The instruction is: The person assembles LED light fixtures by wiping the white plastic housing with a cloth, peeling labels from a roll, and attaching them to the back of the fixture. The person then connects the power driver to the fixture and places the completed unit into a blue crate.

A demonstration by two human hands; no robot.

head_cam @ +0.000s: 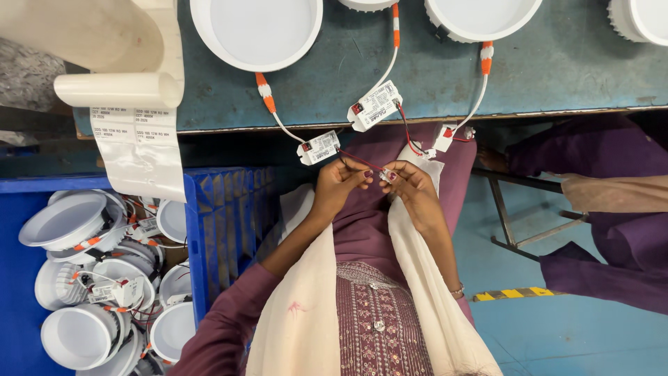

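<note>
Just below the surface [570, 63] edge, left hand [339, 182] and right hand [410, 182] pinched shut on red wire [362, 161] and small connector [385, 175], close together. Wire running up to white driver box [319, 147]. Round lamps [256, 31] on top, more in blue crate [223, 230].

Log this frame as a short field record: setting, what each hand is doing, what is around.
Setting: worn blue-grey workbench seen from above, person seated at its edge
Left hand: pinches a thin red wire running from a small white driver box
Right hand: holds the small connector at the wire's end
On bench: round white downlights, leads with orange sleeves
Left side: blue crate of the same lights; label roll
Right side: another person's sleeve
</note>
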